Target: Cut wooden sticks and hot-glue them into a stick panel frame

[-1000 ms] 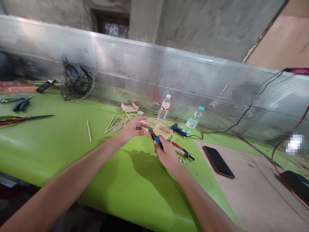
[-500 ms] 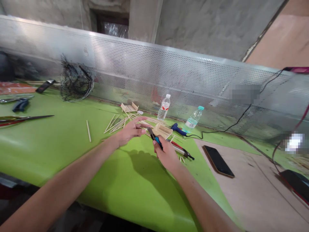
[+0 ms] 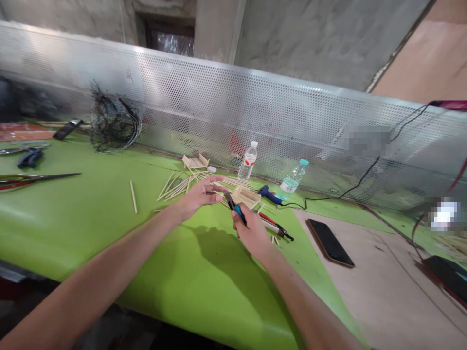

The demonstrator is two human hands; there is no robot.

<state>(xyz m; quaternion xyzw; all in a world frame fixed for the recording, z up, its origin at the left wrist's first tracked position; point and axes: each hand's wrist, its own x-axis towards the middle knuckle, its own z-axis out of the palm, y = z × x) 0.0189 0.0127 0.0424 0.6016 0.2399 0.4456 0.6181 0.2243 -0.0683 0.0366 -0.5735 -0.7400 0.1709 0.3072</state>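
- While your right hand (image 3: 251, 231) wraps around a black-and-blue tool that looks like a utility cutter (image 3: 236, 209), its grey front end points at your left hand; how much blade is bare, I cannot tell.
- Your left hand (image 3: 197, 198) has its fingers parted, with nothing clearly between them; whether a fingertip touches the cutter's end is too small to judge.
- That closeness looks like the main risk: a slip of your right thumb or a sudden push could bring the tip onto your left fingers.
- You hold the cutter above the table (image 3: 160, 277), between its near edge and the far edge along the perforated screen (image 3: 219, 109).
- Just beyond your hands, toward that far edge, lie loose thin sticks (image 3: 177, 188) and a small wooden assembly (image 3: 246, 196); a dropped wrist could scatter the first or knock the second.
- Past the assembly, a blue glue gun (image 3: 269, 194) trails a cord (image 3: 330, 199); a snag there could drag it, and its nozzle might be hot.
- Farther right, a phone (image 3: 330, 243) rests on a tan sheet (image 3: 379, 277), well apart from the cutter.
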